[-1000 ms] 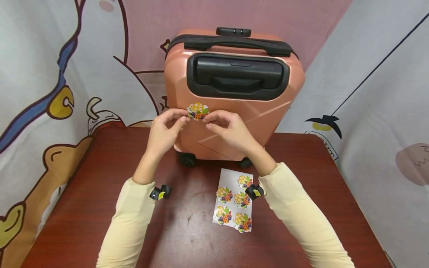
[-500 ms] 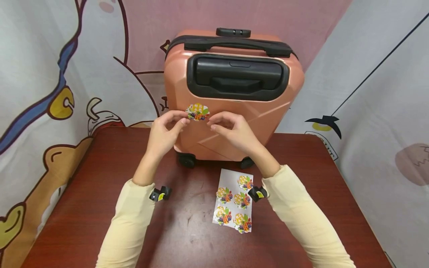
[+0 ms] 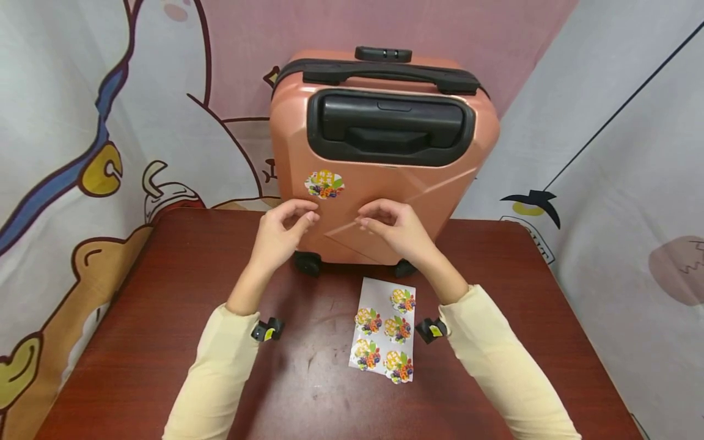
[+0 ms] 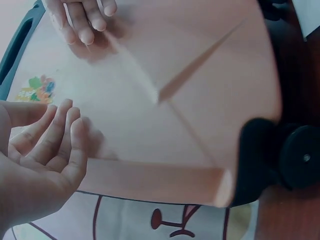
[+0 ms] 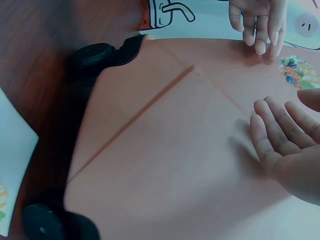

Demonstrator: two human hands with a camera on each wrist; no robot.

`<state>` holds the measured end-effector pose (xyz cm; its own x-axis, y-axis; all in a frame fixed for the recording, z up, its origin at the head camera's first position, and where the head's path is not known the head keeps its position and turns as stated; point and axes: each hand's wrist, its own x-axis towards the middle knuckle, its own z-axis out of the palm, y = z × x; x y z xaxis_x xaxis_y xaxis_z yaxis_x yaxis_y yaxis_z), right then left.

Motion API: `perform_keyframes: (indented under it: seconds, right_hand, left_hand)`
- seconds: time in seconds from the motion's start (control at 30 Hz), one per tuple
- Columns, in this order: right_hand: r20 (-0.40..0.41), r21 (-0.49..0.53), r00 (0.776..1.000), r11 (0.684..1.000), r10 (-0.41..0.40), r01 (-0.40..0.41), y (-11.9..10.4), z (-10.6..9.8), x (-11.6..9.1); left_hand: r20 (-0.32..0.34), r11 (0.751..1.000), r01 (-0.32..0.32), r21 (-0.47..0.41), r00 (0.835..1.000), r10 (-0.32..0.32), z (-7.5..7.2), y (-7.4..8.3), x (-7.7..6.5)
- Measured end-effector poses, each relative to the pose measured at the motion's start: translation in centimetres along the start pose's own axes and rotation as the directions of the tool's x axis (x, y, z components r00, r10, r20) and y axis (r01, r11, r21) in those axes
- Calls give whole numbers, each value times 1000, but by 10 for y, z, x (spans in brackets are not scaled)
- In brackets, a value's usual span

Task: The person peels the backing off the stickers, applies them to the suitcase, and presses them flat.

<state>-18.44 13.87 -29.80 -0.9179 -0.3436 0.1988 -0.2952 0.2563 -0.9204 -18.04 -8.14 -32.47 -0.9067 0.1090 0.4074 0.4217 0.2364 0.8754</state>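
A fruit-patterned sticker [image 3: 324,184] lies on the upper left of the pink suitcase's front [image 3: 379,189], below the black handle recess. My left hand [image 3: 283,235] is just beneath the sticker, fingers loosely bent and holding nothing. To the right, my right hand [image 3: 398,229] hovers before the suitcase, its fingers loosely bent and free of any object. In the left wrist view the sticker [image 4: 39,89] shows beyond the left hand's fingertips. In the right wrist view the right hand [image 5: 287,142] has its fingers spread apart, near the suitcase shell.
On the brown table [image 3: 181,293] lies a white sheet [image 3: 379,293] bearing several more fruit stickers. The suitcase stands upright on black wheels [image 3: 308,263] at the table's back. A cartoon-printed cloth [image 3: 181,140] hangs behind and at both sides.
My left fingers let go of the sticker, which stays on the suitcase. Both hands have moved down and toward me, the right one also a little to the right.
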Motion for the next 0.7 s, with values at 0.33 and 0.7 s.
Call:
perform_keyframes:
  seconds: [0.33, 0.7]
  right_hand:
    - [-11, -9, 996, 996, 88, -88, 35, -5, -16]
    - [-32, 13, 976, 977, 215, -215, 87, -15, -42]
  left_hand:
    - [109, 996, 83, -14, 991, -80, 21, -7, -16]
    - [197, 986, 165, 33, 966, -168, 55, -61, -38]
